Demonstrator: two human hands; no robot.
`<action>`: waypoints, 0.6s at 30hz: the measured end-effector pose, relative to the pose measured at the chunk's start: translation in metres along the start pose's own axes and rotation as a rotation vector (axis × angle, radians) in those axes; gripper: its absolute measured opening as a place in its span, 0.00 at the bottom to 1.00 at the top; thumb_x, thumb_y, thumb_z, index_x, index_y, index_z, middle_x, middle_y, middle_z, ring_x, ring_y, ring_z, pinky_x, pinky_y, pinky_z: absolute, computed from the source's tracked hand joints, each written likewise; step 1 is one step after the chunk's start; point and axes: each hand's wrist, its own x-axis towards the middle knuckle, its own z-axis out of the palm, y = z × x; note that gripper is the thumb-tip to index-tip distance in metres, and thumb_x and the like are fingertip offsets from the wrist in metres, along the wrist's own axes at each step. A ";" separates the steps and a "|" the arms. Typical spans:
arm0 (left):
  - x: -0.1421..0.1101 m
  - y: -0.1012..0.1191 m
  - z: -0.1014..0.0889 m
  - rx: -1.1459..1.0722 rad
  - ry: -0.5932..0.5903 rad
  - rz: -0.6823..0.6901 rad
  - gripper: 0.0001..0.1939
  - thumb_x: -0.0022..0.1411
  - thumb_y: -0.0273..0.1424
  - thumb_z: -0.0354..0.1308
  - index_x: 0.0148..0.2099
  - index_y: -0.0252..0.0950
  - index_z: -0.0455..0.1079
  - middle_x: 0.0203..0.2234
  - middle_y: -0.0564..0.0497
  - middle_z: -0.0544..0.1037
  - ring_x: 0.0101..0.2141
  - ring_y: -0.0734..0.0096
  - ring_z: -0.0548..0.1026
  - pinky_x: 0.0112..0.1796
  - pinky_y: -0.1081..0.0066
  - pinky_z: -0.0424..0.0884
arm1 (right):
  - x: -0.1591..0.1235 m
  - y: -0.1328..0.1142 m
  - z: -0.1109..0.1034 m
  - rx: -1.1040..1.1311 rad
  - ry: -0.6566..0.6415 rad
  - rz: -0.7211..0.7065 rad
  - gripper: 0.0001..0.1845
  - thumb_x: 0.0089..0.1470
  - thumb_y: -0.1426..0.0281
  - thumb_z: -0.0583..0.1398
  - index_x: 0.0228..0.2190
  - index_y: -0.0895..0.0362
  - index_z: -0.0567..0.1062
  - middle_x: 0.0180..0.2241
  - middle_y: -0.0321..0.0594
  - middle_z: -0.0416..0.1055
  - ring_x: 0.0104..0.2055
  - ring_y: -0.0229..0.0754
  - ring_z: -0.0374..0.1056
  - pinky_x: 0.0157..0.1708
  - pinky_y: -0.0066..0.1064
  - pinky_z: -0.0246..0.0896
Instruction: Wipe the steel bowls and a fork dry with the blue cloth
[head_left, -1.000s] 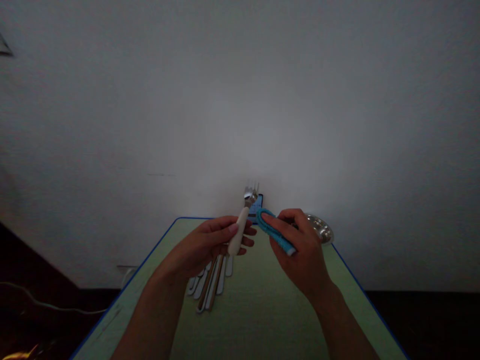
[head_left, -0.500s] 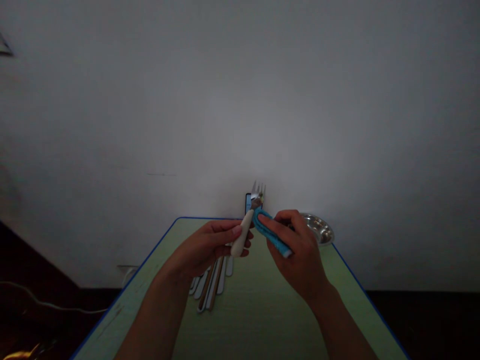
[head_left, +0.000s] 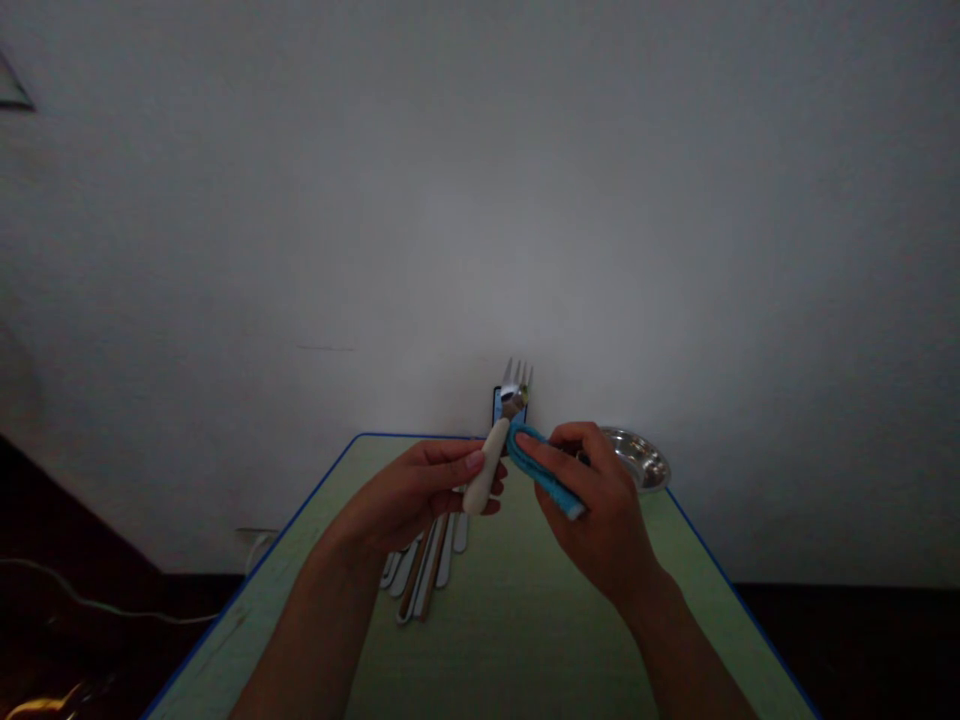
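**Checker:** Left hand (head_left: 409,495), state?

**Clerk:** Closed, grasping a white-handled fork (head_left: 484,472) around the handle. Tines point up and away, and the fork is held clear above the tabletop (head_left: 525,640).

**Checker:** Right hand (head_left: 604,515)?

**Clerk:** Also closed, fingers and thumb pinching a folded blue cloth (head_left: 544,468). The cloth's end sits against the fork just below its head.

**Checker:** Done and outstanding, by the look of things?

**Clerk:** One fork is up in hand with the cloth on it. Several more pieces lie side by side in a row of flatware (head_left: 424,570) on the tabletop, just below the left hand, with neither hand on them. Exact count uncertain in this dim light.

**Checker:** Other items?

**Clerk:** One steel dish (head_left: 637,458) at the far right of the tabletop, beyond the right hand. One small dark-framed screen (head_left: 509,405) at the far edge, behind the fork. One white cable (head_left: 112,610) low at left, off the tabletop.
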 end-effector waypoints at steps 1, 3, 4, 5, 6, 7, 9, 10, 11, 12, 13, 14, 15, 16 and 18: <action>0.000 0.000 0.000 -0.003 0.003 0.002 0.13 0.50 0.32 0.67 0.38 0.31 0.78 0.28 0.46 0.79 0.29 0.71 0.75 0.32 0.70 0.75 | 0.000 0.000 0.000 0.003 0.008 -0.001 0.22 0.51 0.81 0.58 0.48 0.58 0.73 0.39 0.43 0.62 0.41 0.42 0.61 0.39 0.36 0.61; 0.000 -0.001 0.000 -0.006 0.007 0.003 0.13 0.50 0.32 0.67 0.38 0.31 0.78 0.28 0.46 0.79 0.29 0.70 0.75 0.32 0.70 0.75 | 0.000 0.001 0.000 0.009 0.027 -0.003 0.23 0.50 0.81 0.58 0.49 0.57 0.72 0.39 0.43 0.62 0.41 0.42 0.61 0.39 0.36 0.62; 0.000 -0.001 0.000 -0.005 0.008 0.001 0.13 0.50 0.32 0.67 0.39 0.31 0.78 0.28 0.46 0.79 0.28 0.70 0.75 0.33 0.69 0.75 | 0.000 0.001 0.000 0.012 0.029 -0.003 0.23 0.50 0.81 0.58 0.49 0.57 0.72 0.39 0.43 0.62 0.41 0.42 0.61 0.39 0.36 0.62; 0.001 -0.001 0.000 -0.005 0.009 -0.001 0.13 0.51 0.31 0.67 0.39 0.31 0.78 0.28 0.47 0.79 0.28 0.71 0.75 0.33 0.69 0.75 | -0.001 0.001 0.000 0.013 0.040 -0.010 0.23 0.50 0.81 0.58 0.49 0.56 0.72 0.39 0.43 0.62 0.41 0.42 0.61 0.39 0.36 0.62; 0.001 -0.002 0.000 -0.004 0.008 -0.002 0.12 0.51 0.31 0.67 0.39 0.32 0.78 0.28 0.47 0.79 0.28 0.71 0.75 0.33 0.69 0.75 | -0.001 0.001 0.001 0.016 0.036 -0.009 0.24 0.50 0.82 0.58 0.49 0.56 0.72 0.39 0.43 0.62 0.41 0.42 0.61 0.39 0.36 0.62; 0.001 -0.002 0.000 -0.003 0.007 -0.005 0.13 0.51 0.31 0.67 0.39 0.32 0.78 0.28 0.48 0.79 0.28 0.71 0.74 0.33 0.68 0.75 | -0.001 0.001 0.001 0.017 0.037 -0.012 0.24 0.50 0.82 0.58 0.49 0.56 0.72 0.39 0.42 0.62 0.40 0.41 0.61 0.39 0.36 0.62; 0.001 -0.002 0.000 -0.004 0.008 -0.008 0.13 0.50 0.31 0.67 0.39 0.31 0.78 0.28 0.48 0.79 0.27 0.72 0.74 0.33 0.68 0.76 | 0.000 0.000 0.001 0.010 0.025 -0.004 0.25 0.50 0.82 0.58 0.49 0.55 0.72 0.40 0.43 0.62 0.41 0.42 0.61 0.39 0.36 0.62; 0.001 -0.002 0.000 -0.005 0.012 -0.010 0.13 0.50 0.31 0.67 0.39 0.31 0.78 0.28 0.48 0.78 0.27 0.72 0.74 0.33 0.69 0.76 | 0.000 0.000 0.000 0.007 0.021 -0.005 0.24 0.50 0.82 0.58 0.49 0.55 0.72 0.40 0.43 0.62 0.41 0.42 0.61 0.39 0.36 0.62; 0.001 -0.002 0.000 -0.005 0.014 -0.011 0.13 0.50 0.31 0.67 0.39 0.31 0.78 0.28 0.49 0.78 0.27 0.72 0.74 0.33 0.69 0.76 | 0.000 0.000 0.000 0.005 0.017 -0.009 0.24 0.50 0.81 0.58 0.49 0.56 0.72 0.40 0.43 0.62 0.41 0.42 0.61 0.39 0.36 0.62; 0.001 -0.002 0.000 -0.006 0.011 -0.011 0.13 0.51 0.31 0.67 0.39 0.31 0.78 0.27 0.49 0.78 0.27 0.72 0.74 0.34 0.69 0.75 | 0.001 0.000 0.000 0.006 0.014 -0.014 0.24 0.50 0.81 0.57 0.49 0.56 0.72 0.39 0.43 0.62 0.41 0.42 0.61 0.39 0.36 0.61; 0.002 -0.002 0.000 -0.008 0.006 -0.007 0.13 0.51 0.31 0.67 0.39 0.31 0.78 0.27 0.49 0.78 0.27 0.72 0.75 0.34 0.68 0.75 | 0.001 -0.001 0.000 0.008 0.012 -0.018 0.23 0.51 0.81 0.57 0.49 0.56 0.72 0.39 0.43 0.62 0.41 0.42 0.61 0.39 0.36 0.61; 0.002 -0.002 0.000 -0.009 0.001 -0.003 0.12 0.51 0.30 0.67 0.39 0.32 0.78 0.28 0.49 0.78 0.27 0.72 0.75 0.34 0.68 0.75 | 0.001 -0.001 0.000 0.010 0.010 -0.020 0.23 0.51 0.81 0.57 0.49 0.57 0.72 0.39 0.43 0.62 0.40 0.42 0.61 0.39 0.36 0.61; 0.002 -0.002 0.000 -0.009 -0.003 -0.001 0.12 0.51 0.30 0.67 0.40 0.32 0.78 0.28 0.48 0.78 0.27 0.72 0.75 0.34 0.68 0.75 | 0.001 -0.001 0.000 0.013 0.009 -0.021 0.22 0.51 0.81 0.57 0.49 0.57 0.73 0.39 0.43 0.62 0.40 0.42 0.61 0.38 0.36 0.61; 0.002 -0.002 0.000 -0.009 -0.004 0.001 0.13 0.51 0.31 0.67 0.39 0.32 0.78 0.28 0.48 0.79 0.27 0.71 0.75 0.34 0.67 0.76 | 0.000 -0.001 0.000 0.016 0.007 -0.022 0.22 0.51 0.81 0.57 0.48 0.57 0.73 0.38 0.43 0.62 0.40 0.42 0.61 0.38 0.35 0.61; 0.002 -0.002 0.001 -0.005 -0.001 0.000 0.13 0.50 0.31 0.67 0.39 0.32 0.78 0.28 0.48 0.79 0.27 0.71 0.74 0.34 0.67 0.75 | 0.000 -0.001 0.000 0.029 0.005 -0.023 0.22 0.51 0.81 0.57 0.48 0.56 0.73 0.38 0.43 0.62 0.40 0.41 0.61 0.38 0.35 0.61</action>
